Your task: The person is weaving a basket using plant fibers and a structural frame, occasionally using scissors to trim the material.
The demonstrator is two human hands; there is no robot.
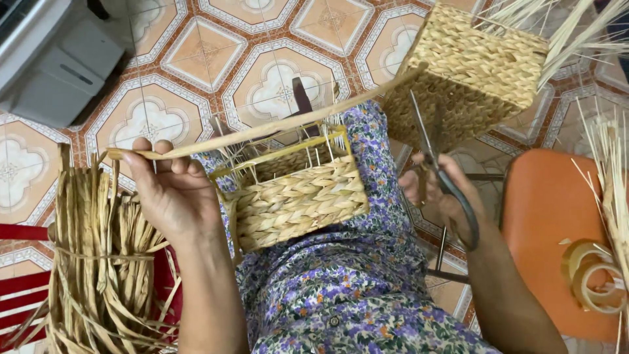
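A half-woven straw basket (298, 196) on a yellow wire frame rests on my lap, which is covered by purple floral fabric. My left hand (171, 190) is at the basket's left side and pinches one long flat straw strand (275, 124) that stretches up to the right. My right hand (439, 193) holds dark-handled scissors (452, 190), blades pointing up towards the strand and a finished woven basket (475, 72) standing on the floor beyond.
A thick bundle of dried straw strips (98, 262) lies on a red stool at the left. An orange plastic chair (553, 229) at the right carries rolls of clear tape (590, 275). Loose stalks fan out at the upper right. A grey box (56, 59) sits on the patterned tile floor.
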